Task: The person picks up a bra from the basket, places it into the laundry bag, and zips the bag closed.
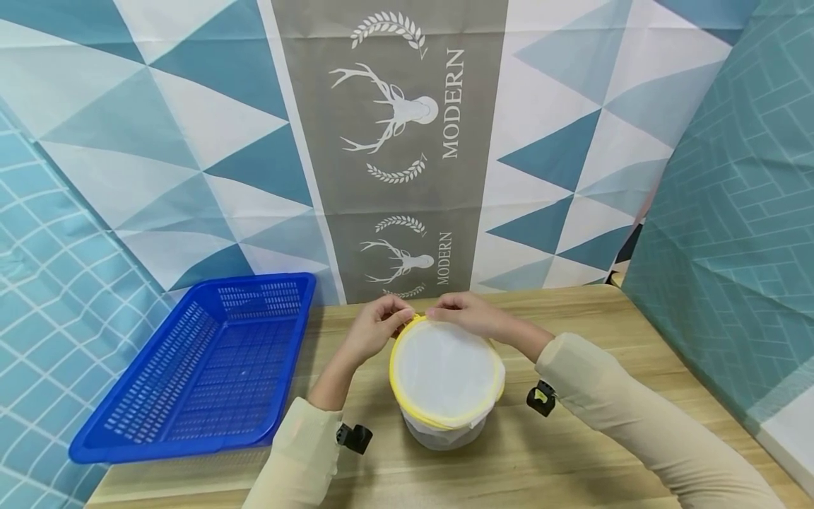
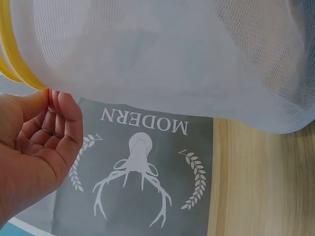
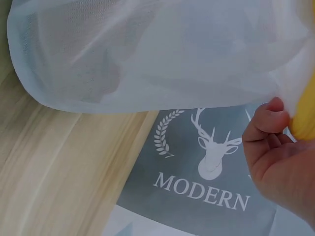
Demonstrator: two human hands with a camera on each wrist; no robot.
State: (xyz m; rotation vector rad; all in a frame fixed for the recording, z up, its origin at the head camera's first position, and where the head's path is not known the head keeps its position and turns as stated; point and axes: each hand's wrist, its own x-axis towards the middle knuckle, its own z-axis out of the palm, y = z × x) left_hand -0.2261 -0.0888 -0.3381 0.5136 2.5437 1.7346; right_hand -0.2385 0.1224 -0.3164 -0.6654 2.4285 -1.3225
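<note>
A round white mesh laundry bag [image 1: 446,371] with a yellow-trimmed rim stands on the wooden table in front of me. At the far side of its top, my left hand [image 1: 375,326] pinches the yellow edge between thumb and fingers; the left wrist view has that hand [image 2: 42,140] right at the yellow trim [image 2: 19,61]. Close beside it, my right hand [image 1: 467,314] grips the same rim with curled fingers. In the right wrist view this hand [image 3: 275,147] holds the fabric where white mesh meets yellow trim [image 3: 304,115]. The bag's see-through side wall hangs down in both wrist views.
To the left, a blue plastic basket [image 1: 304,332] with perforated sides sits on the wooden table [image 1: 572,452]. Patterned cloth [image 1: 547,106] hangs behind the table. A blue-green cloth [image 1: 731,233] borders the right side.
</note>
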